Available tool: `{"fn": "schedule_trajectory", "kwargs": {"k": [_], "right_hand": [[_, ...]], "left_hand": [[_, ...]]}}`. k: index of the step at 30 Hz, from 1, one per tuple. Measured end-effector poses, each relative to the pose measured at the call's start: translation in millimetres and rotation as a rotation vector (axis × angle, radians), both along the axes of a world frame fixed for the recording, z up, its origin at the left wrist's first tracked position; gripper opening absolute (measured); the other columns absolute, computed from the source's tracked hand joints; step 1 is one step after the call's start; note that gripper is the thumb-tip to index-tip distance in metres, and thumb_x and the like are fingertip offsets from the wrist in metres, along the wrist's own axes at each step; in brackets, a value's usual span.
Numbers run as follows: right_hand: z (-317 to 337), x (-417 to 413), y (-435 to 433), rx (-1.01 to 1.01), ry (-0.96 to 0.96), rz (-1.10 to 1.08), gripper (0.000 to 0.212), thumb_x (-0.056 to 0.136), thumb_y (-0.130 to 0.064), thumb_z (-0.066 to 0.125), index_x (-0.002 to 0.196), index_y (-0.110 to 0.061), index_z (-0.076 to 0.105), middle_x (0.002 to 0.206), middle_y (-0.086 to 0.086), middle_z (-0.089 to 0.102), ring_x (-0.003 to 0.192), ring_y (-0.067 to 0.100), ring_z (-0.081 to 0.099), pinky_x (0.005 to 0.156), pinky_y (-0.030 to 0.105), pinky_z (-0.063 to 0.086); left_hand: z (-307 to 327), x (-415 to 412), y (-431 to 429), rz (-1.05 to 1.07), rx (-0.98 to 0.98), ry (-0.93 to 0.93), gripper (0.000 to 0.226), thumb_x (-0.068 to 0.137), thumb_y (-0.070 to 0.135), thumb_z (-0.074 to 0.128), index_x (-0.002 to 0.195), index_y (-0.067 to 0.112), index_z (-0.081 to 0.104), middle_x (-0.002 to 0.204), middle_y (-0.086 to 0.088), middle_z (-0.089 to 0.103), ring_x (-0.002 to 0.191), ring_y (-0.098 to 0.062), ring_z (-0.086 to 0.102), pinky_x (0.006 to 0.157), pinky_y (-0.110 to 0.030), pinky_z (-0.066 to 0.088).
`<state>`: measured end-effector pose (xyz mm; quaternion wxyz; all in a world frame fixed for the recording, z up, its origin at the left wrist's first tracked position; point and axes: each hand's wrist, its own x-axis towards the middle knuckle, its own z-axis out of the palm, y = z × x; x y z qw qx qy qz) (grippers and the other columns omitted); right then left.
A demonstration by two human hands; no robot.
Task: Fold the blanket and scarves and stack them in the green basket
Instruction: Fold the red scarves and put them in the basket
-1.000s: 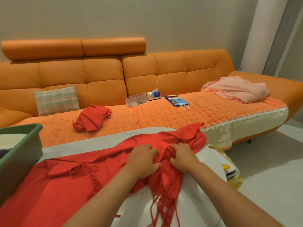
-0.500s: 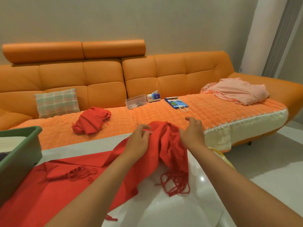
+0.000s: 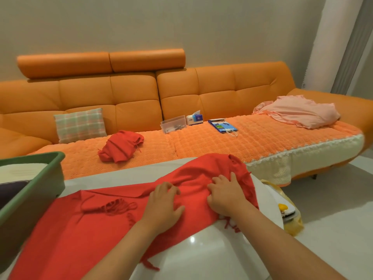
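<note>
Left hand [image 3: 163,201] and right hand [image 3: 226,196], fingers spread, flat on red scarf [image 3: 80,239] atop white table [image 3: 201,257].

Red scarf [image 3: 101,229], green basket [image 3: 40,178], orange sofa [image 3: 131,93], plaid cushion [image 3: 80,125], pink blanket [image 3: 298,113].

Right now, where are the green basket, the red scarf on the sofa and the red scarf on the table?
green basket [image 3: 36,190]: head view, its outer side wall.
sofa scarf [image 3: 121,147]: head view, middle of the crumpled bundle.
table scarf [image 3: 70,239]: head view, flat stretch towards its left end.
</note>
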<state>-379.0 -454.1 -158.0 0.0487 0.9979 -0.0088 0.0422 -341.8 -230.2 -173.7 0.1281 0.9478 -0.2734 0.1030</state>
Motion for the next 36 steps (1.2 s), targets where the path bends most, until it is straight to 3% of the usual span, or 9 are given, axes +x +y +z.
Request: {"fn": "schedule_trajectory", "kwargs": {"k": [5,9,12,14,18,22,26,32,36], "right_hand": [[-2.7,2.6,19.9,0.062,-0.13,0.226,0.076,0.074,-0.045,0.022,0.138,-0.022,0.056,0.151,0.011,0.045,0.145,0.03,0.035,0.118,0.059,0.016],[-1.6,0.6,33.4,0.013,0.02,0.097,0.049,0.091,-0.042,0.028,0.123,-0.021,0.059,0.127,0.007,0.058,0.121,0.029,0.053,0.107,0.052,0.024],[2.7,14.4,42.8,-0.096,-0.137,0.081,0.026,0.089,-0.03,0.046,0.095,-0.017,0.067,0.097,0.009,0.067,0.092,0.031,0.062,0.091,0.048,0.039],[7.2,30.7,48.9,-0.098,-0.263,0.102,0.008,0.076,-0.021,0.06,0.08,-0.019,0.067,0.079,0.007,0.066,0.074,0.03,0.064,0.071,0.043,0.046],[27.1,68.8,67.2,0.031,-0.1,0.169,0.037,0.091,-0.008,0.05,0.125,-0.02,0.06,0.119,0.006,0.059,0.107,0.031,0.061,0.083,0.04,0.047],[27.9,108.4,80.2,0.035,0.058,0.207,0.051,0.1,-0.012,0.04,0.147,-0.033,0.043,0.133,0.007,0.05,0.12,0.031,0.056,0.092,0.039,0.045],[17.1,137.7,77.1,0.07,0.155,0.197,0.037,0.099,-0.021,0.045,0.13,-0.035,0.06,0.131,0.003,0.061,0.122,0.024,0.057,0.094,0.034,0.044],[20.0,164.3,63.1,0.337,-0.21,-0.106,0.022,0.097,-0.013,0.043,0.112,-0.012,0.059,0.112,0.015,0.066,0.102,0.035,0.062,0.076,0.037,0.045],[20.4,162.4,64.7,0.533,-0.286,-0.266,0.035,0.095,-0.003,0.043,0.129,-0.008,0.048,0.12,0.018,0.061,0.108,0.036,0.059,0.084,0.04,0.047]], "left_hand": [[-5.5,-5.2,-4.5,-0.136,0.217,0.378,0.076,0.083,0.073,0.043,0.151,0.046,0.022,0.165,0.003,0.006,0.152,-0.022,0.001,0.122,-0.047,0.002],[6.6,-0.3,4.7,-0.148,0.083,0.147,0.042,0.089,0.055,0.045,0.123,0.036,0.061,0.134,0.007,0.055,0.126,-0.02,0.048,0.102,-0.036,0.038],[11.8,17.0,22.9,-0.037,-0.039,-0.07,0.023,0.086,0.02,0.054,0.104,0.027,0.066,0.105,0.001,0.061,0.103,-0.028,0.057,0.082,-0.041,0.046],[16.7,30.3,37.0,0.068,-0.01,-0.082,0.028,0.085,0.021,0.057,0.112,0.024,0.062,0.11,0.0,0.058,0.107,-0.028,0.055,0.083,-0.039,0.046],[26.7,54.4,57.0,0.152,0.165,0.127,0.045,0.085,0.052,0.059,0.125,0.031,0.056,0.122,0.005,0.052,0.116,-0.02,0.053,0.089,-0.036,0.047],[25.8,70.1,60.3,0.014,0.153,0.094,0.02,0.085,0.041,0.06,0.101,0.032,0.069,0.104,0.008,0.062,0.104,-0.018,0.06,0.077,-0.03,0.046],[27.8,84.2,53.6,0.024,0.073,0.002,0.022,0.089,0.034,0.053,0.104,0.031,0.068,0.105,0.008,0.068,0.103,-0.018,0.061,0.075,-0.03,0.043],[42.9,125.1,44.5,0.098,-0.299,0.121,0.017,0.094,0.017,0.055,0.109,0.02,0.064,0.106,-0.003,0.072,0.082,-0.025,0.07,0.076,-0.034,0.053],[36.7,130.4,41.3,0.082,-0.486,0.086,0.042,0.091,-0.001,0.052,0.13,0.015,0.056,0.134,-0.005,0.058,0.113,-0.025,0.06,0.099,-0.033,0.043]]}}
